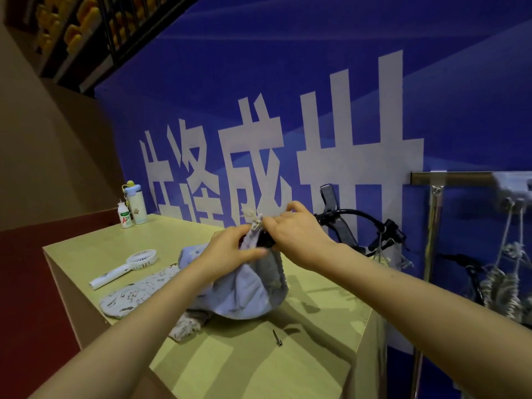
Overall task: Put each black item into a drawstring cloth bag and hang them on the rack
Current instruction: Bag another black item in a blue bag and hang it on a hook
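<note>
Left hand [230,249] is gripping the gathered neck of the pale blue drawstring bag [253,292]. Right hand [293,228] is pinching the bag's top beside the cord knot [255,218]. I am seeing a black item [264,242] showing at the mouth between them. The bag is resting on the table [259,367]. Cloth bundles [501,280] are hanging from the rack [452,178] to the right.

The cloth bag [253,286] is a plain pale blue-grey, its cord [253,218] cream, with a black item [266,241] showing at its mouth. A flat pouch [135,295] is pale grey with small dark prints. The fan [126,267] is white, the table [259,364] light yellowish wood, the floor [26,283] dark red, and the banner [288,82] blue with large white characters.
</note>
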Motion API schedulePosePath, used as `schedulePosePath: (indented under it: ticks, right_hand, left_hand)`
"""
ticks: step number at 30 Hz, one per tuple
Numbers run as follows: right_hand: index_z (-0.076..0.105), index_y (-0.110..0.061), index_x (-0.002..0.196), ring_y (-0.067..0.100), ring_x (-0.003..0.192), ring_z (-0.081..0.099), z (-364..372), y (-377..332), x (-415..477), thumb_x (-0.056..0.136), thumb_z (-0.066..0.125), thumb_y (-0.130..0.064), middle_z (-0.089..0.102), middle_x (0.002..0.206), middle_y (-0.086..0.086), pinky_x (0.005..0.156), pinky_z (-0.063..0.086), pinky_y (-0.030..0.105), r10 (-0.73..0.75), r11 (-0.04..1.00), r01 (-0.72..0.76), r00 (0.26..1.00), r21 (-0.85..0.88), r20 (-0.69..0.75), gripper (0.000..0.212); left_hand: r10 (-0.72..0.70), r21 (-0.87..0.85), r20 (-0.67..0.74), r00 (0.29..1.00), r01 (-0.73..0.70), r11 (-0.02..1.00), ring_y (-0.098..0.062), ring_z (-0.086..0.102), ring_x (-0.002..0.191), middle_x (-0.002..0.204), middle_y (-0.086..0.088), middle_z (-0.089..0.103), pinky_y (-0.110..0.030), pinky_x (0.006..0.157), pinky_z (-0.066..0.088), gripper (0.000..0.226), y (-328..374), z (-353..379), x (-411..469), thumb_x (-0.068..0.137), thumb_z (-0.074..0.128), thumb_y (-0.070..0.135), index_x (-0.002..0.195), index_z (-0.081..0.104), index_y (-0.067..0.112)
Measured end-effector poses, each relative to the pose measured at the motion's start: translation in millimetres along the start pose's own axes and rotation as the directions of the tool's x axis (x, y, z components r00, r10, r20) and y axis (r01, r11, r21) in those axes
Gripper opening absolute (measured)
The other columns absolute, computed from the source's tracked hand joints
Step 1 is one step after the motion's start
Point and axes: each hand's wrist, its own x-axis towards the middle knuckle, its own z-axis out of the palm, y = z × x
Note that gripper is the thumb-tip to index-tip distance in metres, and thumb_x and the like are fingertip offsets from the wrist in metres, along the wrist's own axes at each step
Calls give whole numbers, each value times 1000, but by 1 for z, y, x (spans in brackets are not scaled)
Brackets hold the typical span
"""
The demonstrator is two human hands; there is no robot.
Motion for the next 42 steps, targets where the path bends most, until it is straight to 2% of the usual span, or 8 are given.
schedulePosePath:
  ticks: [3,8,11,16,23,29,34,42]
  right_hand:
    - [58,-13,90,25,64,63,-3,-6,9,77,71,-19,69,67,1,90,46,39,-84,996,80,988,-36,-132,19]
    - [62,-12,90,21,89,61,-1,-14,0,87,58,-16,68,93,4,88,46,34,-95,974,179,881,140,-463,6]
    - [58,-10,98,27,89,59,3,-18,-4,84,62,-18,61,101,8,76,51,40,205,933,-101,938,345,-279,17]
    - [48,-9,120,36,103,58,-10,2,13,95,50,-36,57,120,17,86,50,44,556,442,-629,752,640,355,36]
    - [59,-13,83,14,65,59,-117,38,2,101,39,-24,62,72,5,59,50,24,679,-264,-163,668,951,303,29]
    - [57,-17,80,-2,52,56,-179,77,-56,101,38,-15,59,61,-8,54,46,11,811,-218,18,560,976,171,28]
    - [60,-4,91,4,68,53,-195,111,-153,100,41,-17,57,80,7,67,44,21,883,120,-326,467,938,50,24]
    - [61,-15,69,17,69,55,-208,146,-307,98,46,-24,61,68,4,74,44,34,971,-60,-499,171,865,166,34]
  left_hand:
    - [15,-10,8,1000,-15,1000,-13,64,93,98,6,67,-29,80,54,32,-8,1,-1,79,72,27,105,54,30]
    - [29,-124,-127,991,-44,991,-19,64,95,101,-3,68,-33,83,53,31,-9,-16,3,84,67,26,112,58,15]
    - [26,-133,-215,976,-56,990,-20,64,94,101,-7,69,-37,83,52,36,2,-33,8,84,67,28,115,58,12]
    - [89,-139,-289,953,-134,981,-11,58,83,93,0,61,-15,71,47,27,47,-60,21,87,63,25,110,57,13]
    - [122,-408,-260,958,-223,885,-8,64,83,91,2,66,-19,72,54,16,134,-61,25,91,59,27,102,60,16]
    - [119,-622,-262,958,-262,738,-4,51,58,71,0,52,-18,57,43,24,233,-13,25,99,44,29,85,52,11]
    - [94,-858,-128,987,-158,488,-26,65,90,94,-11,68,-40,90,51,37,307,76,20,101,36,31,104,64,7]
    - [116,-934,213,970,167,316,-24,55,66,69,-8,61,-32,70,45,22,397,193,1,92,52,14,71,59,12]
